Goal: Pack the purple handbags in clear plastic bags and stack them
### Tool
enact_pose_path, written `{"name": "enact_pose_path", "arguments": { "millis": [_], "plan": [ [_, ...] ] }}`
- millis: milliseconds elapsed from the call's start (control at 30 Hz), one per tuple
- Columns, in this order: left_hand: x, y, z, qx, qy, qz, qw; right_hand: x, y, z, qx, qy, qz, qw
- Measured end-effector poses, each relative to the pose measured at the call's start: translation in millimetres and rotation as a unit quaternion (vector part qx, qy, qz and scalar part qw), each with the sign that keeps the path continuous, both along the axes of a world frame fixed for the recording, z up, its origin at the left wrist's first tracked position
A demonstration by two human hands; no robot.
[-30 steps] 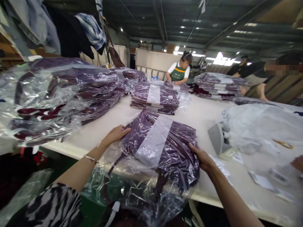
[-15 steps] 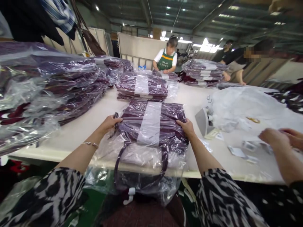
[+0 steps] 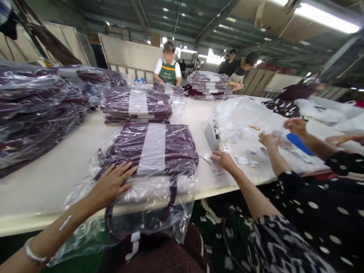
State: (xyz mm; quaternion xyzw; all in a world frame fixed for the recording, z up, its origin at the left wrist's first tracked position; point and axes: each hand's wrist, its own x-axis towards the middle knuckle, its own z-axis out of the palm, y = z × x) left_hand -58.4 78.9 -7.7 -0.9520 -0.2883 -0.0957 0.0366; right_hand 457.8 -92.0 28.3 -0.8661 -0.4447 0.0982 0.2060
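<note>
A dark purple handbag (image 3: 180,142) in clear plastic, with a white paper band (image 3: 152,148) across it, lies in front of me. Its strap and the loose end of the plastic bag hang over the table's edge. My left hand (image 3: 113,182) is open, laid flat on the handbag's lower left side with the fingers spread. To the right of the handbag, my right hand (image 3: 224,161) has its fingers bent together at some small paper tags (image 3: 207,159). It seems to pinch one of them; the fingertips partly hide it.
Wrapped purple bags form a tall pile (image 3: 34,113) at left and a lower stack (image 3: 122,108) behind. A grey-white box (image 3: 211,135) and yellow-handled scissors (image 3: 254,128) lie on the table (image 3: 187,113). At right, a co-worker's hands (image 3: 270,142) work close by; another person (image 3: 168,70) stands opposite.
My right hand has let go of the handbag and moved right to the tags. My left hand has opened from its grip and now lies flat. The view has turned right.
</note>
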Motion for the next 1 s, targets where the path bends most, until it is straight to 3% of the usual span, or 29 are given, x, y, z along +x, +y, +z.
{"name": "enact_pose_path", "arguments": {
  "millis": [133, 233, 333, 467, 533, 600, 700, 800, 933, 1000],
  "plan": [
    [2, 24, -5.1, 0.002, 0.041, 0.036, 0.999, -11, 21, -3.5, -0.051, -0.033, 0.046, 0.997],
    [2, 42, 5.0, 0.015, 0.062, 0.05, 0.997, -18, 42, 2.4, -0.087, -0.048, 0.07, 0.993],
    [4, 42, 17.1, 0.012, 0.073, 0.09, 0.993, -24, 55, 11.2, -0.115, -0.055, 0.08, 0.989],
    [12, 12, 39.8, -0.011, 0.015, 0.11, 0.994, -30, 59, 24.0, -0.114, -0.059, 0.095, 0.987],
    [21, -17, 56.3, -0.036, -0.066, 0.064, 0.995, -31, 55, 33.2, -0.095, -0.053, 0.107, 0.988],
    [38, -52, 74.3, -0.11, -0.147, 0.0, 0.983, -32, 47, 46.2, -0.077, -0.039, 0.119, 0.989],
    [76, -100, 97.8, -0.256, -0.258, -0.057, 0.93, -44, 23, 73.4, -0.021, 0.09, 0.139, 0.986],
    [119, -127, 110.9, -0.388, -0.352, -0.059, 0.85, -79, -9, 103.5, 0.019, 0.255, 0.165, 0.953],
    [159, -135, 107.4, -0.598, -0.347, -0.077, 0.718, -137, -48, 127.4, 0.025, 0.323, 0.179, 0.929],
    [162, -136, 98.7, -0.665, -0.314, -0.086, 0.672, -156, -62, 128.8, 0.043, 0.33, 0.175, 0.927]
  ]
}}
